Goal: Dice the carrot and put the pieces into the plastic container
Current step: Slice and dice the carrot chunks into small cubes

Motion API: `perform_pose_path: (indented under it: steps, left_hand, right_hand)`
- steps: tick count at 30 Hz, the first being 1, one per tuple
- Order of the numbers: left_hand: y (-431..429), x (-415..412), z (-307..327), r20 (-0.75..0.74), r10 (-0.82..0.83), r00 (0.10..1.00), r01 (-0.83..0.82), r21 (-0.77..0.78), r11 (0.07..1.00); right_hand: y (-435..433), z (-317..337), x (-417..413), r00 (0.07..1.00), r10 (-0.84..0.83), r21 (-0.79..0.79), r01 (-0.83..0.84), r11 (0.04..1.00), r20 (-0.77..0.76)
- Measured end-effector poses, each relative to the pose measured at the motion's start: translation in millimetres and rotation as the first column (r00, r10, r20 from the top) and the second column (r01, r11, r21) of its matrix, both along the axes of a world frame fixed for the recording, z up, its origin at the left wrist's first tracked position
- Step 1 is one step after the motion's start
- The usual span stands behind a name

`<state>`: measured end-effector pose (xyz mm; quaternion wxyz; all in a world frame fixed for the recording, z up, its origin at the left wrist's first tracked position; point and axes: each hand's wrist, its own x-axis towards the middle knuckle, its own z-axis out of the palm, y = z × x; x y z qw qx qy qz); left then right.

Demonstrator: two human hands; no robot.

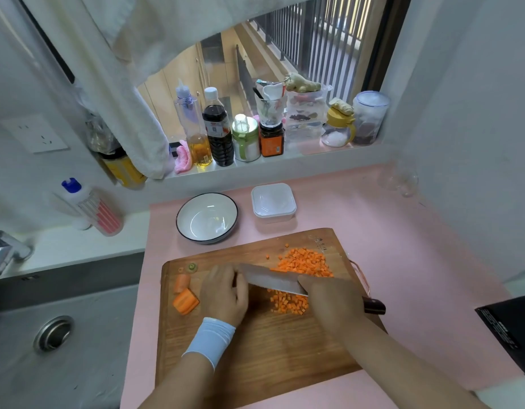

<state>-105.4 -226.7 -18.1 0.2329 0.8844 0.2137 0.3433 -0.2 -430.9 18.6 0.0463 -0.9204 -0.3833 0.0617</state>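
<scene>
A wooden cutting board [255,343] lies on the pink counter. My right hand [332,299] grips the handle of a cleaver [270,280] whose blade lies across the board. My left hand [226,293] rests on the board against the blade's left side, fingers curled; what is under them is hidden. A small heap of diced carrot [288,304] sits just under the blade, and a bigger heap of diced carrot [305,261] lies behind it. Two uncut carrot chunks [184,293] lie at the board's left. The plastic container [273,203] stands open behind the board.
A white bowl [207,221] with a dark rim stands left of the container. Bottles and jars [217,131] line the window sill. The sink [54,335] is to the left, a black object [509,329] at the right edge. A carrot top [192,266] lies near the board's back left.
</scene>
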Motion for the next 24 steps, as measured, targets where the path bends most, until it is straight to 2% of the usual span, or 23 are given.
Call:
perform_pose_path:
  steps: [2, 4, 6, 8, 10, 14, 16, 17, 19, 20, 22, 24]
  left_hand:
    - [8, 8, 5, -0.028, 0.039, 0.999, -0.038, 0.031, 0.999]
    - [13, 23, 6, -0.260, -0.039, 0.965, 0.046, 0.023, 0.999]
    - [17, 38, 3, -0.564, -0.183, 0.805, 0.147, -0.108, 0.983]
    - [18, 46, 3, -0.672, -0.321, 0.668, 0.143, -0.308, 0.941]
    - [16, 49, 5, -0.637, -0.398, 0.660, 0.089, -0.459, 0.884]
    - [22, 42, 7, -0.638, -0.354, 0.684, 0.028, -0.462, 0.887]
    - [30, 33, 8, -0.603, -0.184, 0.776, -0.085, -0.390, 0.917]
    - [35, 27, 10, -0.536, -0.074, 0.841, -0.156, -0.371, 0.916]
    - [50, 12, 12, -0.337, 0.109, 0.935, -0.255, -0.427, 0.868]
    - [57, 3, 12, -0.273, 0.180, 0.945, -0.289, -0.440, 0.850]
    - [64, -12, 5, -0.276, 0.221, 0.935, -0.322, -0.403, 0.857]
    - [55, -19, -8, -0.357, 0.112, 0.927, -0.276, -0.451, 0.849]
  right_hand:
    - [0, -4, -1, 0.999, 0.047, -0.019, -0.046, 0.999, 0.015]
    - [1, -4, -2, 0.991, 0.125, -0.133, -0.118, 0.984, 0.046]
    - [1, -3, -2, 0.979, 0.170, -0.141, -0.154, 0.978, 0.110]
    - [2, -6, -3, 0.974, 0.178, -0.105, -0.164, 0.981, 0.138]
    - [1, -7, -7, 0.974, 0.196, -0.097, -0.185, 0.978, 0.118]
    - [7, -3, -9, 0.969, 0.206, -0.118, -0.190, 0.975, 0.137]
    - [12, 1, -15, 0.984, 0.166, -0.155, -0.155, 0.976, 0.061]
    - [14, -2, -13, 0.990, 0.128, -0.153, -0.119, 0.981, 0.051]
    - [18, -1, -15, 0.997, 0.014, -0.244, -0.031, 0.969, -0.073]
    - [19, -1, -17, 0.997, -0.015, -0.235, -0.003, 0.972, -0.074]
    - [22, 2, -22, 0.989, -0.094, -0.140, 0.078, 0.987, -0.111]
    - [27, 1, -27, 0.951, -0.183, -0.022, 0.183, 0.983, -0.249]
